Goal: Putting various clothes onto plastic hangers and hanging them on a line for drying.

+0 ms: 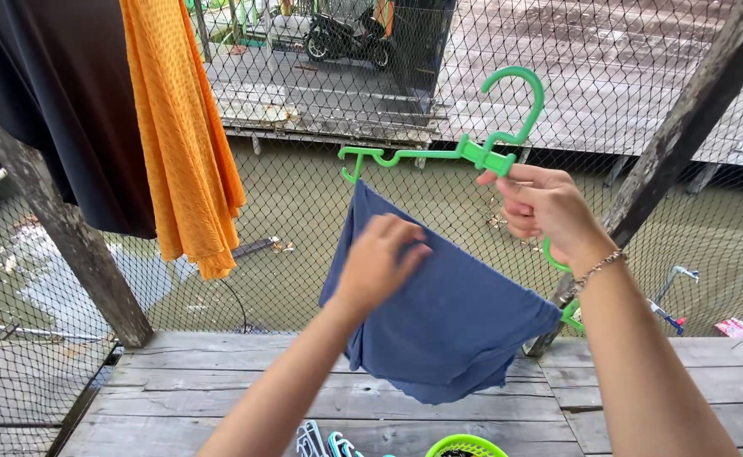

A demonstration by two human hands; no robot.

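Green basket [466, 446] below, its contents unclear.

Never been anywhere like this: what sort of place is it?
Probably a wooden deck over water, used for drying laundry: plank floor, wire mesh with murky water behind, and clothes hanging, like the orange cloth.

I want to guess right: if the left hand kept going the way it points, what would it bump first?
Probably the blue cloth: the left hand already rests on it, fingers aimed up-right toward the right hand gripping the green hanger. Depth is unclear.
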